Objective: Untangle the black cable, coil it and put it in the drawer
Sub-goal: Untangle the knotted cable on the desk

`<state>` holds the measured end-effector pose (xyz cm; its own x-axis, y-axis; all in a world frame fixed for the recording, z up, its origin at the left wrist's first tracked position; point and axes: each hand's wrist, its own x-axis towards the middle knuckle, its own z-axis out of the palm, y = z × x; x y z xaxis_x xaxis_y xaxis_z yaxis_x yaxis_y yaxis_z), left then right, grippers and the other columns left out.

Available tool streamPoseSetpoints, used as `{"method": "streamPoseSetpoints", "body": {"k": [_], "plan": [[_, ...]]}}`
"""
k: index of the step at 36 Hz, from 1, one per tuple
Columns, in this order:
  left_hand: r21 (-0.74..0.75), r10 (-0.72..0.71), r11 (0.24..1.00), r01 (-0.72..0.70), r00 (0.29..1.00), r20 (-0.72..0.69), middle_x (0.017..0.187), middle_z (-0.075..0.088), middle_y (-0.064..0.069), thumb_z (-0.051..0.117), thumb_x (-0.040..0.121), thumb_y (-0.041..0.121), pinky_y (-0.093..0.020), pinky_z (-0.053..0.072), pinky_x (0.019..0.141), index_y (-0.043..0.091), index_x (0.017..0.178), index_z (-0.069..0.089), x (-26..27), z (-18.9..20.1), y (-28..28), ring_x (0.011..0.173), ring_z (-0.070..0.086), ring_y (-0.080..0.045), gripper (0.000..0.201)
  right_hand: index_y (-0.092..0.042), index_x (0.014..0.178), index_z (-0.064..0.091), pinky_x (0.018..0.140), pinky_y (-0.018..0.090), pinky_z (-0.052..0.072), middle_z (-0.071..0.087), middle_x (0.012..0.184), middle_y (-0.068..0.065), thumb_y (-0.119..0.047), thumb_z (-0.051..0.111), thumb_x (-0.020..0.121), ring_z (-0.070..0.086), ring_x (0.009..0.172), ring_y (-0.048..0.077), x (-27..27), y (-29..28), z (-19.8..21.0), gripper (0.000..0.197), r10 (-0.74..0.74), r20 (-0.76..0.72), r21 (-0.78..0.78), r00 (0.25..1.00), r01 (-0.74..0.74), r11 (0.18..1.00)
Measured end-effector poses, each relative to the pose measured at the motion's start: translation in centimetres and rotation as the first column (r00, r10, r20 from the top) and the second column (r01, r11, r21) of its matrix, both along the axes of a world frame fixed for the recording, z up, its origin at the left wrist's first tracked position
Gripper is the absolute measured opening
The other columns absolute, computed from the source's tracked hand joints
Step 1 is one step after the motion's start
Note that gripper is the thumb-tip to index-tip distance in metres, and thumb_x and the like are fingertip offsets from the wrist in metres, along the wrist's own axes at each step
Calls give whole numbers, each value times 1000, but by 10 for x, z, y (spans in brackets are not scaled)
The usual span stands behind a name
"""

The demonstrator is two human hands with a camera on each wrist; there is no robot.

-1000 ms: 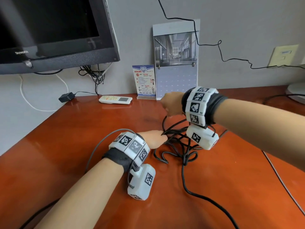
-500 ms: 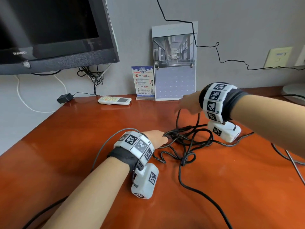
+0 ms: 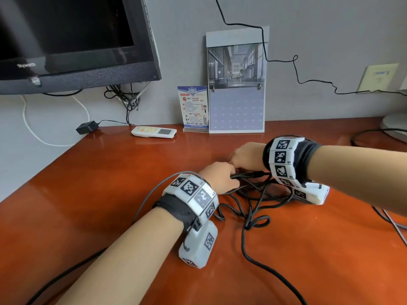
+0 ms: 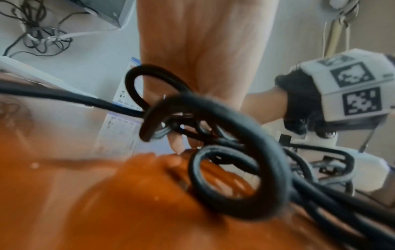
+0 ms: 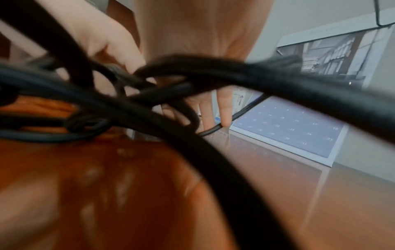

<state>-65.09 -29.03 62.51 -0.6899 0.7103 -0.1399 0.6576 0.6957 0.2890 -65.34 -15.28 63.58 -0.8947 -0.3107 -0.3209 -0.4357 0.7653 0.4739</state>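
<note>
On the glossy reddish-brown wooden desk (image 3: 88,205): black cable (image 3: 251,208), round and rubbery, heaped in loose tangled loops, one long strand trailing toward the near edge. Left hand (image 3: 220,178) clenched round a bunch of strands at the heap's left side. Right hand (image 3: 246,156) just beyond, fingers (image 5: 224,108) bent down into the loops and touching a thin strand; whether gripping it, cannot tell. Against the grey wall, flat rectangular calendar (image 3: 236,84), small printed card (image 3: 193,106), white plastic remote (image 3: 154,132).

Even daylight; blurred wrist views
</note>
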Motion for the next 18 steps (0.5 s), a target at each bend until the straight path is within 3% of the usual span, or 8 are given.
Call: {"method": "streamPoseSetpoints", "body": {"k": [4, 8, 11, 14, 16, 18], "plan": [[-2, -1, 1000, 1, 997, -82, 100, 62, -10, 50, 94, 28, -37, 50, 76, 12, 100, 58, 6, 1, 6, 93, 60, -30, 19, -16, 116, 60, 80, 34, 48, 61, 119, 4, -18, 44, 97, 59, 107, 27, -3, 7, 5, 25, -1, -65, 65, 998, 5, 998], [-36, -8, 999, 3, 988, -155, 100, 57, -16, 45, 97, 22, -38, 47, 71, 4, 112, 46, 7, 7, 12, 89, 56, -33, 23, -10, 119, 54, 76, 35, 46, 55, 119, 8, -6, 44, 94, 56, 107, 29, -5, 23, 47, 27, -115, -262, -4, 958, 118, 993], [-19, 21, 999, -26, 973, -229, 95, 52, -14, 41, 98, 18, -36, 40, 66, 4, 117, 40, 5, 17, 14, 82, 48, -30, 24, -6, 110, 57, 69, 33, 44, 54, 115, 12, -5, 50, 89, 57, 101, 33, -1, 42, 85, 21, -279, -398, -142, 874, 241, 960], [-24, 45, 998, -55, 946, -321, 103, 57, -19, 42, 98, 17, -35, 38, 67, 3, 118, 39, -3, 27, 11, 89, 54, -34, 25, -2, 106, 59, 68, 33, 41, 57, 111, 17, -5, 53, 88, 58, 98, 35, 5, 61, 107, 20, -435, -454, -291, 777, 333, 897], [-31, 67, 996, -82, 940, -334, 107, 58, -21, 42, 98, 17, -35, 37, 67, 2, 118, 40, -11, 30, 6, 95, 57, -37, 25, 3, 107, 57, 71, 37, 42, 56, 110, 21, -2, 50, 87, 57, 98, 38, 13, 78, 119, 21, -560, -468, -409, 684, 394, 823], [12, 121, 992, -124, 938, -325, 105, 58, -21, 42, 98, 18, -35, 38, 66, 3, 115, 41, -15, 33, 1, 91, 56, -36, 23, 6, 105, 59, 71, 37, 45, 57, 104, 24, 0, 50, 86, 56, 90, 38, 24, 95, 130, 22, -675, -447, -517, 587, 447, 730]]}}
